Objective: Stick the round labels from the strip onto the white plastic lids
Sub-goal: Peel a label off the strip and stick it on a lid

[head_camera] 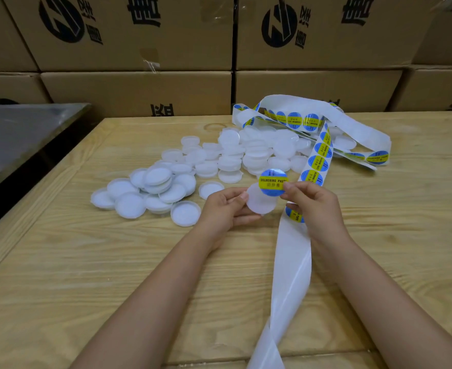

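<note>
Starting at the far left, we see a grey metal surface (20, 134) beside the wooden table (73, 275), with cardboard boxes (139, 86) stacked along the back. On the table lies a loose heap of white lids (163, 182), spreading from left of centre toward the far right. Our left hand (226, 209) curls fingers and thumb round one lid (260, 205), held over the table, its flat face turned toward us. Overlapping that lid's upper right edge is a round label (271, 182), blue with a yellow band; the band and its lettering run nearly level from left to right, printed side facing us, and we cannot tell whether it touches the lid. Our right hand (316, 206) pinches the label's right edge between thumb and forefinger. Under that hand runs the strip (294, 265), its long axis going from the near table edge away from us, then looping rightward in coils over the farthest lids, with more labels (320, 150) showing along it
</note>
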Available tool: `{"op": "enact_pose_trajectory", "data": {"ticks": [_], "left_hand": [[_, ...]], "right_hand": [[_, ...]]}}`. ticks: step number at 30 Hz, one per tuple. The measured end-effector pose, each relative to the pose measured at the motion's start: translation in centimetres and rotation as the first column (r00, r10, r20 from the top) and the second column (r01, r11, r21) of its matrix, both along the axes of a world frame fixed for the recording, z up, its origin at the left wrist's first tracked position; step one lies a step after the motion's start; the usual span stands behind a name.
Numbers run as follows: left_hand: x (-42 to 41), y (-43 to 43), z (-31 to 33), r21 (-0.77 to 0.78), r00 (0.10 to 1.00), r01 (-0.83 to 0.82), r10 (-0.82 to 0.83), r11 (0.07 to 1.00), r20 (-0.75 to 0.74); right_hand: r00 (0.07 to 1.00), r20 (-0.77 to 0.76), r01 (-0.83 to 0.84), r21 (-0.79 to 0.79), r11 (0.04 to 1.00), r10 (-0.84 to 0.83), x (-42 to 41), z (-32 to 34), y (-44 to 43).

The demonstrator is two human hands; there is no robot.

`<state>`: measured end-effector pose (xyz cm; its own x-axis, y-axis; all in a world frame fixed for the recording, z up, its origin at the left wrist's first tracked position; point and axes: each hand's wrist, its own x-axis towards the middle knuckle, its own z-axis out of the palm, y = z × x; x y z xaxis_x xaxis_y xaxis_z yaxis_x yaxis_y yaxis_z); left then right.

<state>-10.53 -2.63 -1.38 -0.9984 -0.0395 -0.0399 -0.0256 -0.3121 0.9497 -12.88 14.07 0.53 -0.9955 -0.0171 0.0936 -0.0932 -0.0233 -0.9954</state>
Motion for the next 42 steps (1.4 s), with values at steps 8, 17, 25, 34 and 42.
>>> {"op": "enact_pose_trajectory", "data": {"ticks": [8, 17, 25, 34, 42], "left_hand": [[0.1, -0.1, 0.0, 0.007, 0.999, 0.025, -0.025, 1.0, -0.022], [0.2, 0.1, 0.2, 0.003, 0.999, 0.026, -0.026, 1.0, -0.024], [0.3, 0.2, 0.2, -0.036, 1.0, 0.017, -0.018, 0.999, -0.022], [0.3, 0.6, 0.0, -0.088, 0.999, -0.038, 0.037, 0.995, -0.005], [0.3, 1.2, 0.1, -0.094, 0.997, -0.077, 0.078, 0.993, -0.003]], "right_hand": [[0.993, 0.062, -0.108, 0.099, 0.989, 0.102, -0.1, -0.3, -0.2], [0.996, 0.017, -0.088, 0.142, 0.986, 0.087, -0.4, -0.9, 0.0], [0.998, 0.021, -0.061, 0.174, 0.983, 0.058, -0.8, -1.4, -0.1], [0.996, -0.088, 0.048, 0.396, 0.917, -0.014, -0.5, -1.5, -0.4], [0.947, -0.317, 0.225, 0.53, 0.818, -0.055, 0.2, -1.5, -1.2]]}}
